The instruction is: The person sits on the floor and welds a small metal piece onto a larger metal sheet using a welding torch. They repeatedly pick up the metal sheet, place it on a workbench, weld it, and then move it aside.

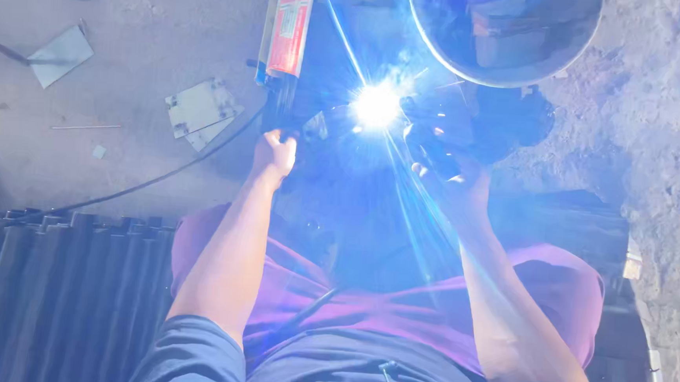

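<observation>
Welding arc (377,105) blazing at 12 o'clock. Left hand (275,154) fisted on a dark holder at 10 o'clock of the arc. Right hand (455,178) at 4 o'clock on a dark piece; grip hidden by glare. Black cable (152,181) trails to 8 o'clock.

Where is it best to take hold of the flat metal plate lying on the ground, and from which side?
Probably by a free outer edge of the flat metal plate, coming from above on its left side. It lies flat on the ground, away from the bright arc.
</observation>
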